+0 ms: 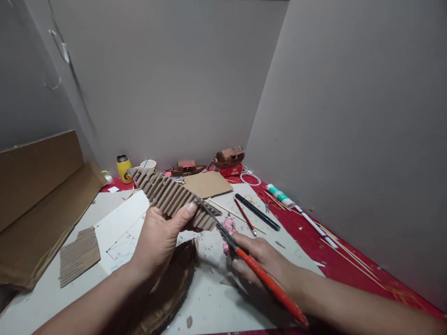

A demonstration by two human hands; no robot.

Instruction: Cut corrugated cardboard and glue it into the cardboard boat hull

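Observation:
My left hand (159, 237) grips a piece of corrugated cardboard (167, 193), its ridged side up and the thumb pressed on top. In my right hand (268, 260) are red-handled scissors (267, 279). Their dark blades lie along the cardboard's right edge, where a narrow strip shows beyond them. How far apart the blades are is hard to see. Under my left forearm rests a curved brown cardboard piece (178, 284). A pink object (229, 225) lies just behind the blades.
Paper with drawn lines (118, 232) and a ridged cardboard scrap (80, 256) lie left, near a big folded cardboard (42, 195). A yellow bottle (124, 170) and model boats (228, 158) stand by the wall. A black marker (257, 211), red pencil (245, 216) and tube (279, 195) lie right.

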